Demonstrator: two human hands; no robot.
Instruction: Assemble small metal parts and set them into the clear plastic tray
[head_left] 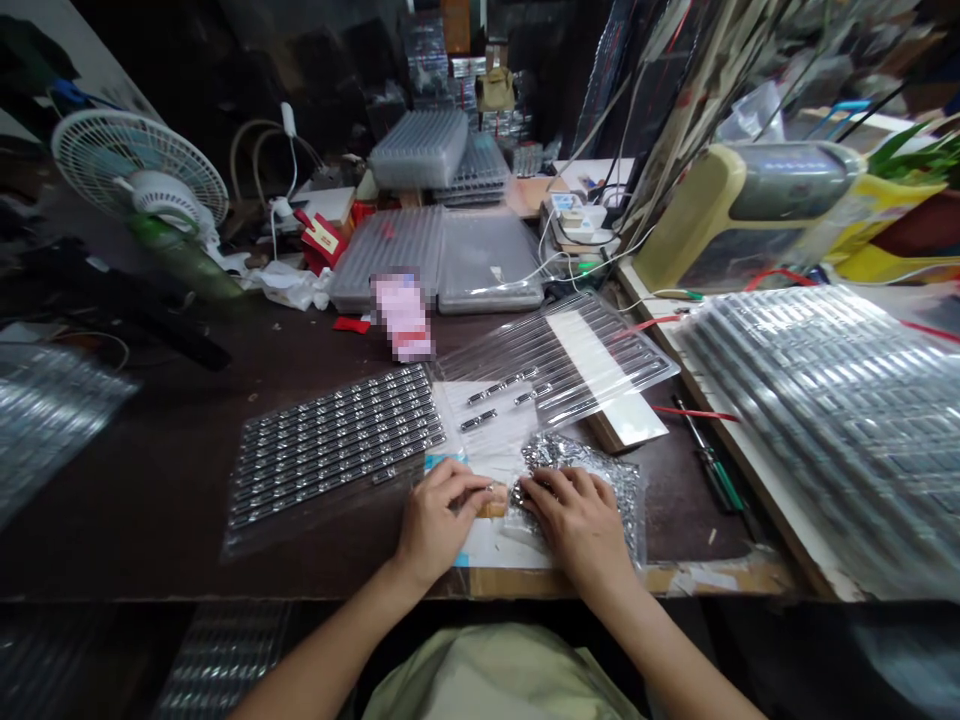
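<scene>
My left hand (441, 520) pinches at a small tan block (493, 500) near the table's front edge. What sits between its fingertips is too small to make out. My right hand (574, 510) rests with curled fingers on a plastic bag of small shiny metal parts (622, 485). Whether it grips one of them is hidden. To the left lies a clear tray (337, 440) filled with rows of dark, silver-ended pieces. Several similar loose pieces (480, 420) lie on a white sheet (457, 395) just beyond my hands.
A clear ribbed tray (577, 360) lies under a white strip (600, 370). Stacked trays (832, 420) fill the right side. A screwdriver (709, 465) lies beside them. A phone (405, 320), a fan (142, 175) and closed clear cases (487, 260) stand farther back.
</scene>
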